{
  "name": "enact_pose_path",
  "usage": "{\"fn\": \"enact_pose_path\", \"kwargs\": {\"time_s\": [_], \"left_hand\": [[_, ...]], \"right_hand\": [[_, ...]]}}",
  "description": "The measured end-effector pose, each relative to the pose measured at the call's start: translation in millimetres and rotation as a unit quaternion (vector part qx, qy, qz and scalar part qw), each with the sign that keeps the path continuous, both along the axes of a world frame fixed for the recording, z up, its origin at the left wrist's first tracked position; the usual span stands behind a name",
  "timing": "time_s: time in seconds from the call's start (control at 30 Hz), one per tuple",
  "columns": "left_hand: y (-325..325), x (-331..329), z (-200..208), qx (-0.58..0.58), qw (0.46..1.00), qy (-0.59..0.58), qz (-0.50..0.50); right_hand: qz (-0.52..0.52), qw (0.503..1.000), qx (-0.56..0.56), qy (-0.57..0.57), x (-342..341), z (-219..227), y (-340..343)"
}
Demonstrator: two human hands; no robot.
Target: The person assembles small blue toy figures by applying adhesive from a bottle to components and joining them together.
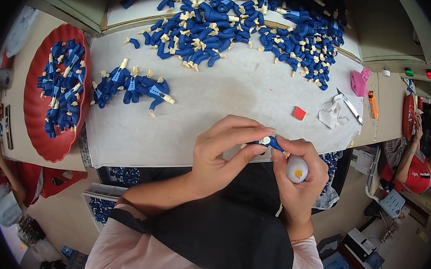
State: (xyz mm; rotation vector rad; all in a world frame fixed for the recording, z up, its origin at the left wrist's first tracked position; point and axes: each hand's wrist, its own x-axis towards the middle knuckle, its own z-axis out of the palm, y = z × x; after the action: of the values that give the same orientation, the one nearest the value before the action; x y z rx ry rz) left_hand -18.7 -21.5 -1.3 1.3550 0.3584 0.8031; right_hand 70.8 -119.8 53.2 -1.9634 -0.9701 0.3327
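Blue fig. [277,144] is pinched just over the near edge of the white-covered table [178,98], betw. thumb & fingers of L hand [223,148]; its R end is nipped by R hand [304,174], w/ white bottle [296,173] also gripped there. Approx. three figs. [132,86] are set down at L, more are heaped in red tray [47,150]; judging by the big pile of loose parts [202,40], much is left.

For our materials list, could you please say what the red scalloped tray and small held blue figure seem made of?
Red scalloped tray: probably softly glossy plastic, given sheen and moulded ridges. Blue figure: perhaps matte plastic or rubber, given even colour; largely hidden.
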Motion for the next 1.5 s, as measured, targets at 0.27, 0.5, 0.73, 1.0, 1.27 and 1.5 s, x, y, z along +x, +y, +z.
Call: {"fn": "enact_pose_path", "kwargs": {"time_s": [0.27,0.5,0.73,1.0,1.27,1.5], "left_hand": [[0,0,2,-0.037,0.998,0.041,-0.001],[0,3,-1,-0.015,0.998,0.055,0.012],[1,2,-3,-0.036,0.997,0.06,0.01],[-3,2,-6,-0.074,0.995,0.066,0.009],[0,6,-6,-0.057,0.994,0.09,0.002],[8,-2,-2,-0.015,0.996,0.083,0.034]], "right_hand": [[0.018,0.999,-0.035,0.006,5,-1,2],[0.011,0.998,-0.039,0.047,9,-4,6],[0.009,0.997,-0.043,0.069,8,-8,8],[0.027,0.998,-0.053,0.037,8,-12,7],[0.016,0.998,-0.047,0.048,11,-17,8],[0.056,0.997,-0.04,0.029,7,-10,23]]}}
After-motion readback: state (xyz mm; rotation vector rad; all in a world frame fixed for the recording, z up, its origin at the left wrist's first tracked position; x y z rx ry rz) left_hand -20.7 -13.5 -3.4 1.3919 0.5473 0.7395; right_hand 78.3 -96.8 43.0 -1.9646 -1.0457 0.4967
